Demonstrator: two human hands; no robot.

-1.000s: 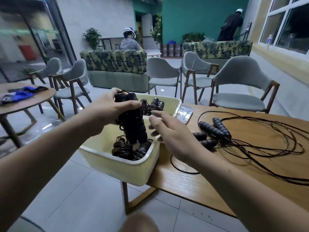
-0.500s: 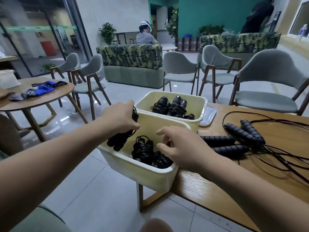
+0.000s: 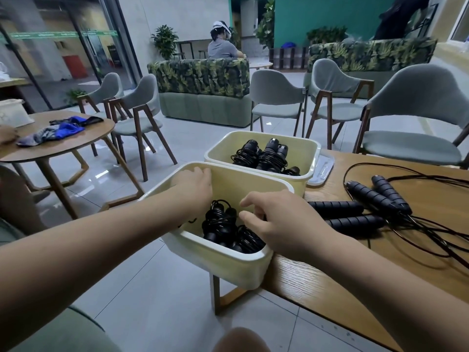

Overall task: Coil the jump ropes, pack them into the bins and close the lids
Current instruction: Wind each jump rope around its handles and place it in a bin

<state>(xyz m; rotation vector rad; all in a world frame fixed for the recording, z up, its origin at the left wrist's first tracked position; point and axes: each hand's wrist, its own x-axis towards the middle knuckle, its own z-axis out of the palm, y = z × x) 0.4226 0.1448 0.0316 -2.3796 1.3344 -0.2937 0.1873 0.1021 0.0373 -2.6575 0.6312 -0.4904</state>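
Note:
Two cream bins stand at the left end of the wooden table (image 3: 330,288). The near bin (image 3: 223,262) overhangs the edge and holds coiled black jump ropes (image 3: 219,222). My left hand (image 3: 195,186) is down inside it by the far-left wall, with its fingers curled out of sight. My right hand (image 3: 279,222) grips this bin's right rim. The far bin (image 3: 308,148) holds more coiled ropes (image 3: 269,156). Uncoiled ropes lie on the table to the right, their foam handles (image 3: 375,196) side by side and their cords (image 3: 431,232) tangled.
A clear lid (image 3: 321,171) lies flat beside the far bin. Grey chairs (image 3: 411,148) stand behind the table. A round table (image 3: 58,146) with blue cloth is at the left. A patterned sofa and a seated person (image 3: 220,47) are further back.
My left hand has gone down from above the near bin into it, and the coiled rope it held is now out of sight. My right hand stays on the rim.

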